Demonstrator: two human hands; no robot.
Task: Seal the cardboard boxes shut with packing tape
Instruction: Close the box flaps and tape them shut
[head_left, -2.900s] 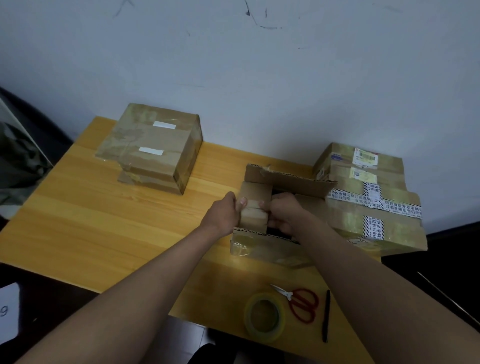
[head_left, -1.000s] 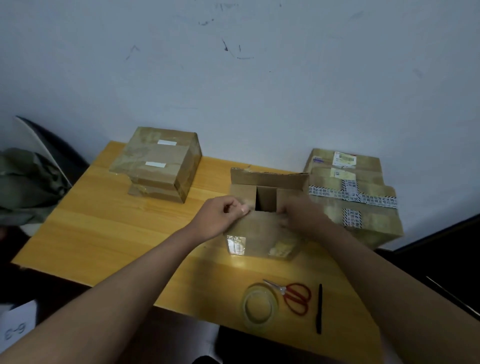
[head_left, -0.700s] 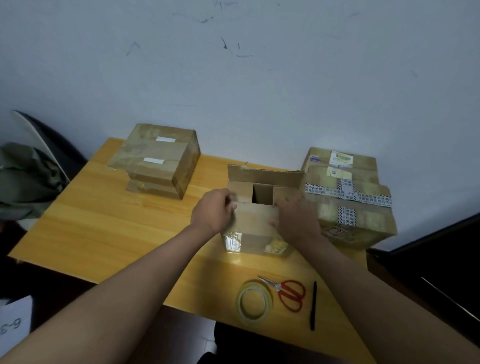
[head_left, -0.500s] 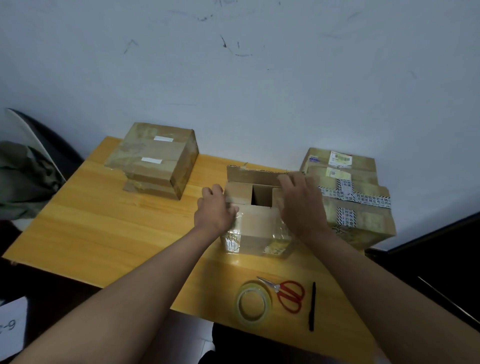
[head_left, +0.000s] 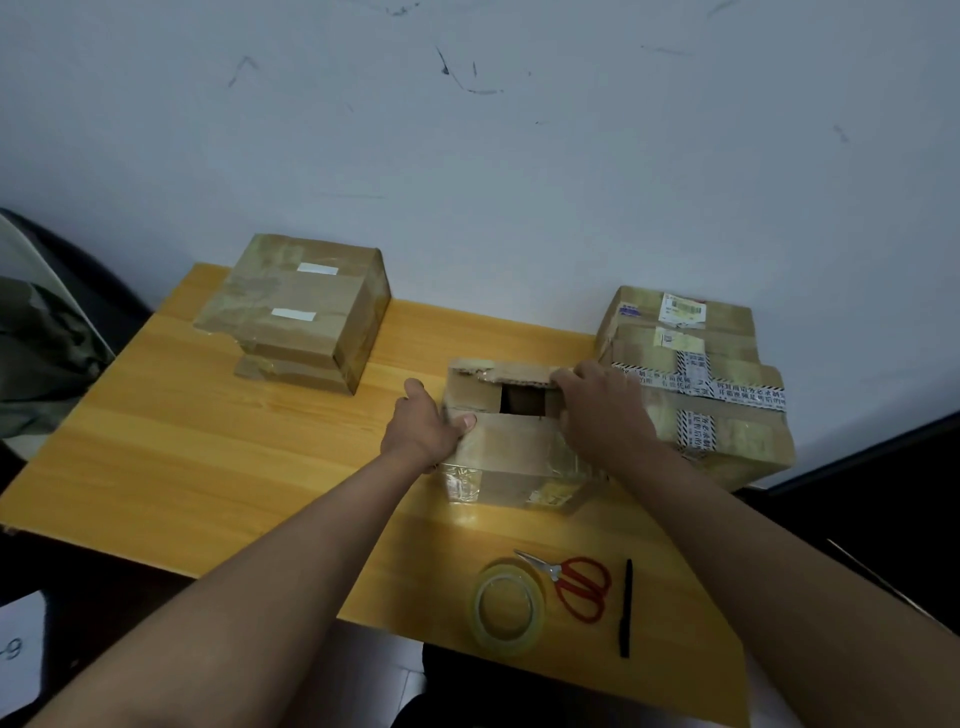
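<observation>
A small cardboard box (head_left: 511, 457) stands in the middle of the wooden table (head_left: 208, 457). Its near flap lies down, its far flap (head_left: 514, 373) tilts inward, and a dark gap shows between them. My left hand (head_left: 423, 428) grips the box's left edge with the thumb on the near flap. My right hand (head_left: 602, 410) lies over the box's right side, its fingers curled over the far flap's right end. A roll of clear packing tape (head_left: 509, 608) lies flat near the table's front edge.
Red-handled scissors (head_left: 579, 584) and a black pen (head_left: 625, 608) lie to the right of the tape. Two taped boxes (head_left: 301, 312) are stacked at the back left. Larger taped boxes with labels (head_left: 696, 384) stand at the right, close to my right hand.
The near flap has been folded down. My right hand went from the near side over to the far flap, which now tilts inward. My left hand slid to the box's left edge.
</observation>
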